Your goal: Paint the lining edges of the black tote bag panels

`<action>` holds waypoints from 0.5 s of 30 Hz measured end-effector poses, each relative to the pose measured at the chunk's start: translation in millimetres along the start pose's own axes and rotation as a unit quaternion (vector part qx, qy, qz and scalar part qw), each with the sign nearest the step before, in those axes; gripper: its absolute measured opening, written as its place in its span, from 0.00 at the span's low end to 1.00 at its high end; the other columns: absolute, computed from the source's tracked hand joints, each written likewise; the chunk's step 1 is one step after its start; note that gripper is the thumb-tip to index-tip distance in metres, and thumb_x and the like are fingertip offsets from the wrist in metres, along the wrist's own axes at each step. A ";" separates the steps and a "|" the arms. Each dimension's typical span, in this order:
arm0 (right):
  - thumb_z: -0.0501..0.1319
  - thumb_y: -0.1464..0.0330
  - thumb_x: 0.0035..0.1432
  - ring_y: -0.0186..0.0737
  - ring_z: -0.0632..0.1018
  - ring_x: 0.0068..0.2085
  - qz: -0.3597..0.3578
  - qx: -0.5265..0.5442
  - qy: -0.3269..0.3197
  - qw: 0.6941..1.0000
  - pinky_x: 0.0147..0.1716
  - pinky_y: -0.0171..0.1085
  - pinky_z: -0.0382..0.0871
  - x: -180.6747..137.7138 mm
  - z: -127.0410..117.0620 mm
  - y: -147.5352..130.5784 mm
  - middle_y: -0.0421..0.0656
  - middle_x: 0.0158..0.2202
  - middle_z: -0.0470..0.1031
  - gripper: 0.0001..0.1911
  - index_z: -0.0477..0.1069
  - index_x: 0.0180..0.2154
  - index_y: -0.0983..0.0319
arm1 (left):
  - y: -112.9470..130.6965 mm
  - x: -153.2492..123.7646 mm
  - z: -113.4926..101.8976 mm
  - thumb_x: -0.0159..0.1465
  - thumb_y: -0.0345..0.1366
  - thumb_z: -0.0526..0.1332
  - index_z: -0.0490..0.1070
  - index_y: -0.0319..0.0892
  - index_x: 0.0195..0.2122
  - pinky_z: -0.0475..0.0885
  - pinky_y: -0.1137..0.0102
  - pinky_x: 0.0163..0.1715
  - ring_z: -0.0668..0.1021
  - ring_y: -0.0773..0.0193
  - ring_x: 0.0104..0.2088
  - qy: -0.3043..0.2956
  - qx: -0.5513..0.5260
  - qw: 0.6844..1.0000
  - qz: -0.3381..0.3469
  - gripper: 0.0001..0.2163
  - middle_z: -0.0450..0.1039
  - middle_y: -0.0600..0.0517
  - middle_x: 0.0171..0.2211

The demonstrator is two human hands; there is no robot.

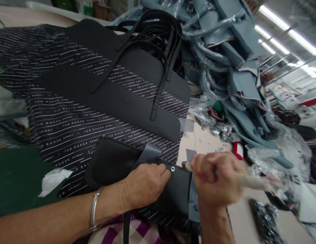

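Observation:
My left hand point(145, 184), a silver bangle on its wrist, presses down with closed fingers on a small black leather piece point(114, 164) that carries a round metal snap point(172, 168). My right hand point(216, 178) is a fist around a pale, blurred tool handle point(252, 182) whose tip points at the snap from the right. Both rest on a stack of black tote bags point(109, 88) with striped, lettered lining and long black straps point(158, 37).
A heap of grey-blue bag parts point(224, 57) in plastic wrap fills the upper right. A crumpled white paper point(53, 179) lies on green surface point(15, 179) at left. Small metal bits and plastic packets point(219, 130) litter the beige tabletop point(208, 142) at right.

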State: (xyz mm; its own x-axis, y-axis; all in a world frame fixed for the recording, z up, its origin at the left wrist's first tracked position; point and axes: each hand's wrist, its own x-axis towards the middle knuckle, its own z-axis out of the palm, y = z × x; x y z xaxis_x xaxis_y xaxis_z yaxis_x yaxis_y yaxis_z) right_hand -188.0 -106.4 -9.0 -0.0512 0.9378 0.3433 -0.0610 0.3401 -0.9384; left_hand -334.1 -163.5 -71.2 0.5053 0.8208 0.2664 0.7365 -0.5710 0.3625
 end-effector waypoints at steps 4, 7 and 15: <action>0.59 0.56 0.63 0.30 0.59 0.16 0.080 -0.083 -0.023 0.993 0.16 0.32 0.56 -13.8 0.0 17.4 0.31 0.14 0.56 0.19 0.65 0.25 0.59 | -0.1 -0.8 2.9 0.63 0.29 0.57 0.65 0.44 0.35 0.70 0.65 0.25 0.75 0.59 0.27 0.005 0.009 1.000 -0.009 0.03 0.71 0.52 0.31; 0.60 0.55 0.63 0.30 0.56 0.15 0.126 -0.146 -0.043 0.980 0.15 0.31 0.53 -16.7 -23.5 16.5 0.31 0.14 0.55 0.19 0.67 0.25 0.60 | 0.7 -1.9 1.2 0.65 0.29 0.55 0.65 0.44 0.35 0.70 0.64 0.26 0.76 0.58 0.29 0.009 0.022 1.000 -0.009 0.03 0.71 0.52 0.31; 0.66 0.64 0.52 0.57 0.81 0.35 0.297 -0.566 -0.187 0.746 0.34 0.43 0.70 -110.9 -93.5 -43.2 0.51 0.34 0.81 0.28 0.70 0.55 0.63 | 2.8 2.8 -1.6 0.67 0.29 0.53 0.67 0.43 0.34 0.70 0.67 0.29 0.77 0.60 0.31 0.004 0.056 0.998 -0.008 0.06 0.73 0.51 0.31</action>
State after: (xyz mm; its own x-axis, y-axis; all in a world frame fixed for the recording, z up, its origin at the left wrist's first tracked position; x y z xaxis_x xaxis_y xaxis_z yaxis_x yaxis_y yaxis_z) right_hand -86.5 -218.6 -10.2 -0.0206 0.9334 -0.3582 0.9532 -0.0897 -0.2886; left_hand -331.4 -162.9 -68.0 0.4903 0.8294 0.2678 0.7906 -0.5526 0.2640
